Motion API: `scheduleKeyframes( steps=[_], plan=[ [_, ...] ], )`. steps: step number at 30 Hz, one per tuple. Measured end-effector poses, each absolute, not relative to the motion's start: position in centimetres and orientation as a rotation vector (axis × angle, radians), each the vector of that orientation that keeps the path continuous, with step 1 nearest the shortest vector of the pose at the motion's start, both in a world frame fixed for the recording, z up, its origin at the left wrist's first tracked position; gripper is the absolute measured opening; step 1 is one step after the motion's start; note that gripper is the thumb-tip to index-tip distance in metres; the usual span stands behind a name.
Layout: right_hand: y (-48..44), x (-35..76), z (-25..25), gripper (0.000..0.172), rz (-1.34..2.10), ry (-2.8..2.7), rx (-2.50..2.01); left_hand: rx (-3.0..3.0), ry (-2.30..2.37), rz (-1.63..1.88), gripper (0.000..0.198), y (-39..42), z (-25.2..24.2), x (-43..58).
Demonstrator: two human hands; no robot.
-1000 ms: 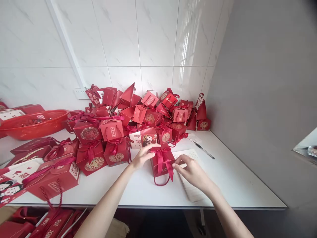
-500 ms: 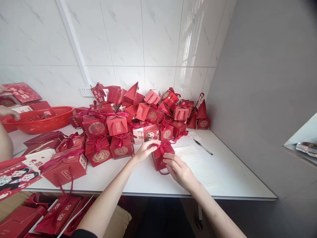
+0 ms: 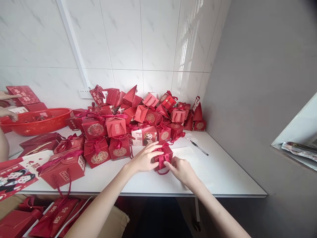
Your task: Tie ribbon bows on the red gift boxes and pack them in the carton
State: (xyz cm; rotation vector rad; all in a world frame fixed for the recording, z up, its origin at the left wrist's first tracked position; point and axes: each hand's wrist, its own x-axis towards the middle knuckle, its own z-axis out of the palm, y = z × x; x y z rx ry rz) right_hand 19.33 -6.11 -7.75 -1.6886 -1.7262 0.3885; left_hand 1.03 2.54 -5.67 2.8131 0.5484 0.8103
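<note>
In front of me on the white table stands a small red gift box point(image 3: 168, 151) with a dark red ribbon point(image 3: 161, 160) over its top and front. My left hand point(image 3: 146, 157) holds the box from its left side, its fingers reaching over the top and the thumb low. My right hand point(image 3: 182, 169) is at the front right corner, thumb and forefinger pinched together on the ribbon. A twisted cord handle point(image 3: 163, 172) hangs low on the front of the box. Part of the box's left side is hidden behind my left fingers.
A pile of red gift boxes point(image 3: 140, 114) leans towards the tiled wall. Right of my box lie a written sheet point(image 3: 182, 152) and a black pen point(image 3: 199, 147). At left, a co-worker's hands point(image 3: 10, 114) are by a red basket point(image 3: 52, 125). More boxes point(image 3: 59, 216) sit below the table edge.
My left hand has slid down the box's left side. The right hand has closed into a pinch on the ribbon, which now runs down the front. The co-worker's red box is tilted more upright.
</note>
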Motion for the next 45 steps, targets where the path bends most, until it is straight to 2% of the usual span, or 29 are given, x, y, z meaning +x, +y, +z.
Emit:
scheduleKeyframes(
  steps=[4, 7, 11, 14, 18, 26, 37, 42, 45],
  plan=[
    [-5.2, 19.3, -7.9, 0.038, 0.867, -1.589, -1.432, 2.468, 0.532, 0.966, 0.02, 2.8, -5.8, 1.5],
    [-4.8, 20.9, -7.7, 0.042, 1.057, -1.326, -1.225, 1.98, 0.692, 1.148, 0.024, 3.8, -5.1, 1.1],
    [-5.4, 25.1, -6.7, 0.041, 1.006, -1.033, -1.143, 1.211, 0.761, 1.483, 0.031, 5.5, -3.5, -1.3],
    [-5.9, 27.6, -5.1, 0.039, 0.859, -0.895, -1.115, 0.979, 0.681, 1.607, 0.03, 5.9, -2.0, -3.0],
    [-5.1, 26.4, -1.2, 0.031, 0.792, -0.971, -1.051, 1.139, 0.619, 1.581, 0.032, 5.1, 1.1, -2.4],
    [-1.8, 18.2, 6.0, 0.033, 1.065, -1.189, -0.689, 1.731, 0.727, 1.205, 0.031, 3.4, 6.9, 2.7],
    [-2.4, 19.0, 5.6, 0.02, 1.076, -1.221, -0.657, 1.578, 0.753, 1.182, 0.03, 3.2, 7.0, 1.4],
    [-3.4, 21.8, 4.6, 0.034, 1.393, -1.355, -0.682, 1.394, 0.781, 1.416, 0.031, 5.2, 6.6, -1.8],
    [-3.0, 22.0, 3.0, 0.029, 1.276, -1.581, -0.953, 1.47, 0.87, 1.374, 0.026, 5.2, 5.8, -2.9]
  ],
)
